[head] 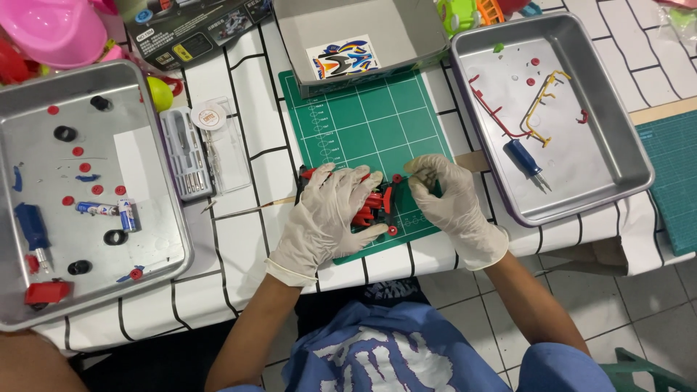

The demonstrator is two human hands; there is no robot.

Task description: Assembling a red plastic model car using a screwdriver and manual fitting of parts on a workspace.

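Both hands are gloved. The left hand (328, 210) lies curled over a red and black toy car chassis (374, 207) resting on the green cutting mat (363, 123), fingers closed on its near side. The right hand (446, 199) grips the chassis's other end, fingers bent around it. A metal tray (624, 145) on the table (247, 239) holds a blue screwdriver (526, 161).
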